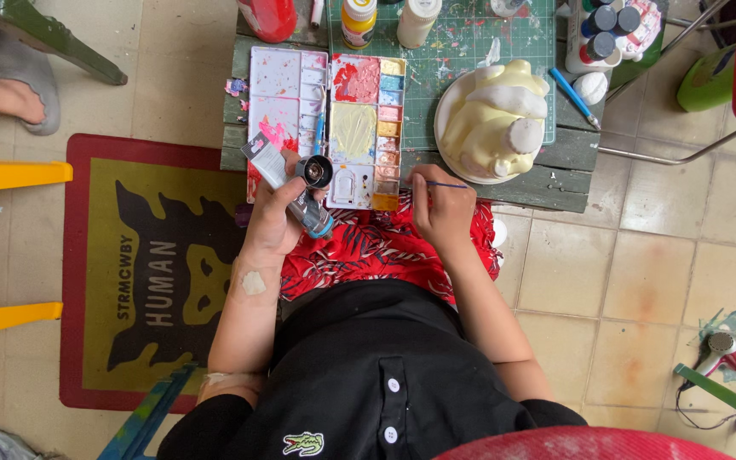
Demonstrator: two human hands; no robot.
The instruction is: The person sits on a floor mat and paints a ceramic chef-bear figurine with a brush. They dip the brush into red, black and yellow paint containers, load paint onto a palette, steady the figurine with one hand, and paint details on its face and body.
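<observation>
My left hand grips a grey paint tube and a small open dark paint bottle, along with a grey-blue tube below. My right hand holds a thin blue-handled brush at the front edge of the small table. An open paint palette with white, red, cream and blue wells lies just ahead of both hands. A cream-coloured sculpted figure sits on a white plate to the right of the palette.
A green cutting mat covers the dark table, with paint bottles along its far edge and a blue pen. A yellow stool stands left, a red-bordered rug on the tiled floor.
</observation>
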